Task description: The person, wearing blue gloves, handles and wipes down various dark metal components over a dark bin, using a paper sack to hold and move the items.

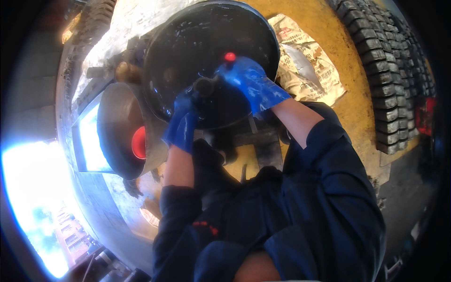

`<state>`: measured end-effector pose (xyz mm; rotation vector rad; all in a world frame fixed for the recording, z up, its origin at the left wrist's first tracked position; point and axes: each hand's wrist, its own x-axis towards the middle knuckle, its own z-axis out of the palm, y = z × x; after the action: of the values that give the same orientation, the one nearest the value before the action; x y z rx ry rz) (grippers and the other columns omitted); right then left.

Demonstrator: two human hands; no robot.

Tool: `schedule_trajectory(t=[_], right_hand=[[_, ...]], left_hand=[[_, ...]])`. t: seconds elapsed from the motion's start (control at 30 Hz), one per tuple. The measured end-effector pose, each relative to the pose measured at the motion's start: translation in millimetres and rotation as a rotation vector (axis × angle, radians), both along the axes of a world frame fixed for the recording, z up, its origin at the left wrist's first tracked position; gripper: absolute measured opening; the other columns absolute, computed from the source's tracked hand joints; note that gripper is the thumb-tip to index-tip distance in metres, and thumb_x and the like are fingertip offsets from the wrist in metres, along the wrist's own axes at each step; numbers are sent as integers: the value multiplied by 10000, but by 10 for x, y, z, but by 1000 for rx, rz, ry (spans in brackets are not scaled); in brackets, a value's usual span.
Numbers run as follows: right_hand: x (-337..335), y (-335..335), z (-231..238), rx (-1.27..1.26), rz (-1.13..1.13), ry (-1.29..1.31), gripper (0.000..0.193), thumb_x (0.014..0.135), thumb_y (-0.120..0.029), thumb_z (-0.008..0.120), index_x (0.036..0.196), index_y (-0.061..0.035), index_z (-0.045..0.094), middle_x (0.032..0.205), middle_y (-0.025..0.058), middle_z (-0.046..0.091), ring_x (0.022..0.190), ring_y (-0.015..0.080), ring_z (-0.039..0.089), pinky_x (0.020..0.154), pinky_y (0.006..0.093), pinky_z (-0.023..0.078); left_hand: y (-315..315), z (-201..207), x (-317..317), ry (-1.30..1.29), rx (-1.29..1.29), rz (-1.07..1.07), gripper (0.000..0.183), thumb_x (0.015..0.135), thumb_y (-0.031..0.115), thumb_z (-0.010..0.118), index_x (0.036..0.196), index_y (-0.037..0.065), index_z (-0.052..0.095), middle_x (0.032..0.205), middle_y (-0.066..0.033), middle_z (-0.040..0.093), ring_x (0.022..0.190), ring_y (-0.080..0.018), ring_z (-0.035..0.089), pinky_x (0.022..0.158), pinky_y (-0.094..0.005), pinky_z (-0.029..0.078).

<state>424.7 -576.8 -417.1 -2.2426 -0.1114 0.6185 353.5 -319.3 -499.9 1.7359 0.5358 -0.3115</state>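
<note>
Harsh daylight blows out the opening (35, 202) at lower left, its bluish glare washing out detail there. At upper centre the dark basin (185, 40) carries thin pale reflections; the right glove (256, 87) looks soft. Dark clothes (291, 225) sink into shadow below. Fisheye curvature bends edges toward a black rim.

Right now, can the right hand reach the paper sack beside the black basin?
Probably yes: the sack lies just right of the basin, near the right hand, and the way looks free.

Blue-gloved left hand (183, 117) and right hand (248, 80) at a big black bowl (188, 40), round red thing (229, 57) between, brown paper (326, 77) at right
</note>
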Motion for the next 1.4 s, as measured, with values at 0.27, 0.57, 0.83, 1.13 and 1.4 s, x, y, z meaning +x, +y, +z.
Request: schedule_trajectory(t=[0.27,0.57,0.83,1.13,1.4], right_hand=[[16,245,-476,130,18,-110,450,931,-515,588,1055,-116,752,1073,175,745,1040,387,699,933,483,553],[-226,498,-246,51,369,-221,315,923,-425,622,1044,-167,756,1029,129,750,966,355,713,876,465,569],[-225,226,-95,-25,611,-203,256,887,-372,632,996,-180,762,936,98,757,885,327,725,803,439,580],[-341,-51,401,523,-292,97,459,965,-493,637,1050,-59,757,872,93,733,789,179,701,773,307,552],[-206,51,-52,864,-525,314,375,969,-351,702,1198,-55,691,1003,59,721,791,161,721,684,274,580]], left_hand=[[56,-563,157,49,-97,-54,304,1012,123,615,1300,47,680,1059,-104,727,838,-212,663,728,-355,559],[134,-567,54,19,5,-6,328,1017,211,595,1299,60,668,1094,-98,712,898,-231,656,788,-381,549],[58,-442,78,-17,-94,22,369,1019,296,577,1312,87,656,1152,-94,697,967,-251,644,848,-402,533],[112,-227,-56,-28,-165,85,421,1020,392,557,1326,116,643,1218,-91,680,1046,-272,630,916,-425,515],[-31,-268,66,-47,-196,124,471,1021,478,539,1339,142,631,1276,-87,665,1115,-292,618,976,-445,499]])
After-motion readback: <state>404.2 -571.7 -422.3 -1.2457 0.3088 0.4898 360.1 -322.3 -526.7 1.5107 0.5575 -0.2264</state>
